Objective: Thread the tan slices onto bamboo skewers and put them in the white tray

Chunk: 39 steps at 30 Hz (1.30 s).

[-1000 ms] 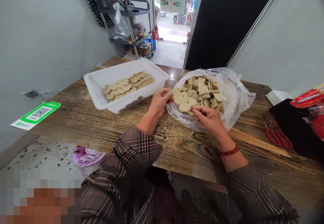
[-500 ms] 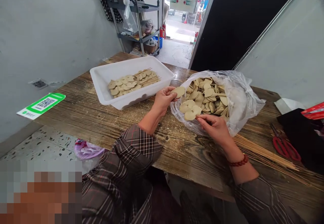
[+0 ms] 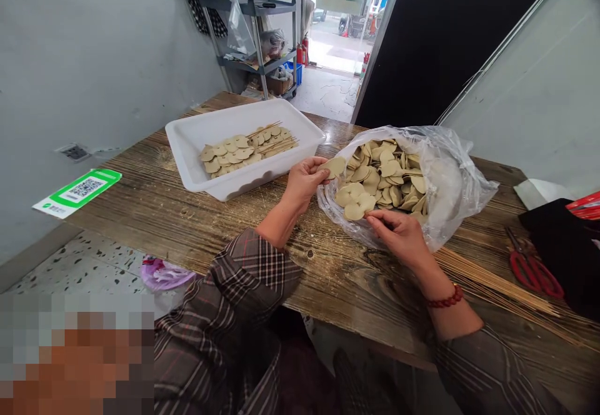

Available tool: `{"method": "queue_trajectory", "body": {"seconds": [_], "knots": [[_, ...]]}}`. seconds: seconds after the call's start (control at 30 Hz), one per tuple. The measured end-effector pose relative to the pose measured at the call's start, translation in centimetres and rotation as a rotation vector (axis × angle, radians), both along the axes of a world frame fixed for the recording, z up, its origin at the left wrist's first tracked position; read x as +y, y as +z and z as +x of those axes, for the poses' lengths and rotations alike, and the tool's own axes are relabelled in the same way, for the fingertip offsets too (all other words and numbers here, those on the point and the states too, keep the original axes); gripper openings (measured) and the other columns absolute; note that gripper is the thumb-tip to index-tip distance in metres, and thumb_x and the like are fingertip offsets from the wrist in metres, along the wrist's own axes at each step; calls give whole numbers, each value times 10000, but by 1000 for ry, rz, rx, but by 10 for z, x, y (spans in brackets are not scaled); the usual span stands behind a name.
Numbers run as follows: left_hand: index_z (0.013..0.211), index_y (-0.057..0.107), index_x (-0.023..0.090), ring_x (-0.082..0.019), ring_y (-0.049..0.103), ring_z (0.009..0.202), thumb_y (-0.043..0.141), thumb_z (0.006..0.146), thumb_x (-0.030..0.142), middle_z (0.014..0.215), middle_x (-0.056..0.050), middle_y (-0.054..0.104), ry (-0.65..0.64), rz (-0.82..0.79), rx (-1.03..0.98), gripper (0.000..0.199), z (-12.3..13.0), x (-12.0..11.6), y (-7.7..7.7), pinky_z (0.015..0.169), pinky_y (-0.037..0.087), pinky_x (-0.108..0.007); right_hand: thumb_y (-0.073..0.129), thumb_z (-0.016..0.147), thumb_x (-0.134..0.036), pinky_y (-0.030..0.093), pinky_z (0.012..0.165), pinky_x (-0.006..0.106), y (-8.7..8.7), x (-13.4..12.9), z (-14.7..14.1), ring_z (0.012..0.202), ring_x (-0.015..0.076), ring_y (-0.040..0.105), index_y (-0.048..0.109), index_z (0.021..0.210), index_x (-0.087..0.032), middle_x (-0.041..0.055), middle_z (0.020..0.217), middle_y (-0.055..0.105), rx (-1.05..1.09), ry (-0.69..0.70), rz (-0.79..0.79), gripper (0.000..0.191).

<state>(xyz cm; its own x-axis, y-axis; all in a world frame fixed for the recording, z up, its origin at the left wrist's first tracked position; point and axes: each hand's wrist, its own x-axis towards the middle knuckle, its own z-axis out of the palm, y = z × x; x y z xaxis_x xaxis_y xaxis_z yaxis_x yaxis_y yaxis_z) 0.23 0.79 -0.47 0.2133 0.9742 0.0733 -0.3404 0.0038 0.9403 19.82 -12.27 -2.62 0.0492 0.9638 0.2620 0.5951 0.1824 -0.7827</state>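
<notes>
My left hand [image 3: 304, 184] pinches a flat, round beige slice [image 3: 335, 167] at the near-left edge of a clear plastic bag [image 3: 452, 190]. Many loose slices [image 3: 389, 168] fill the open bag. My right hand [image 3: 398, 234], lower and to the right, grips the end of a skewered row of slices [image 3: 355, 202] between thumb and fingers; most of the stick is hidden. To the left, a white tub [image 3: 201, 174] holds slices threaded on thin sticks [image 3: 234, 152].
Thin wooden sticks [image 3: 497, 284] lie on the wooden table [image 3: 187, 221] at the right, near red-handled scissors [image 3: 534, 271] and a black cloth [image 3: 572, 252]. A QR-code card [image 3: 79, 193] is at the left edge. A cart [image 3: 257, 34] stands behind.
The whole view has shifted slightly. Both hands keep their grips and nearly the same places by the bag.
</notes>
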Motion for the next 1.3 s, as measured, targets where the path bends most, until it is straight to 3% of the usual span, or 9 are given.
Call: {"method": "queue_trajectory", "body": {"seconds": [0.4,0.63,0.83,0.97,1.3], "knots": [[716,698,155,-88,480,562,672,655,157,635,13,614,117,226,303,66,4,0,-2,547,377,-212,566,873,-340,502,649,312,3,-1,-1,693,203,677,768,858,-196,50,799,761,-96,11,68,249],[721,707,156,-94,490,592,705,655,178,688,1,638,87,277,342,69,7,-2,-5,540,361,-210,557,885,-315,517,676,324,3,-1,-5,755,222,705,769,892,-198,57,863,775,-120,-25,100,242],[749,654,148,-93,562,613,702,643,173,682,18,621,29,55,101,118,8,-5,-2,573,451,-208,566,886,-323,537,710,341,1,-1,-5,793,230,720,767,896,-199,63,891,779,-104,-43,128,237],[779,617,139,-101,618,605,692,641,142,704,8,643,-21,-110,-26,157,6,-6,1,501,431,-181,585,879,-316,562,755,353,0,-1,-6,844,238,733,773,888,-203,70,930,781,-96,-50,173,219],[803,610,133,-100,644,585,708,716,156,719,4,661,-66,-233,-123,134,2,-7,8,508,462,-182,590,879,-294,589,774,364,-3,-1,-5,850,240,742,780,900,-217,61,914,783,-150,-52,263,206]]}}
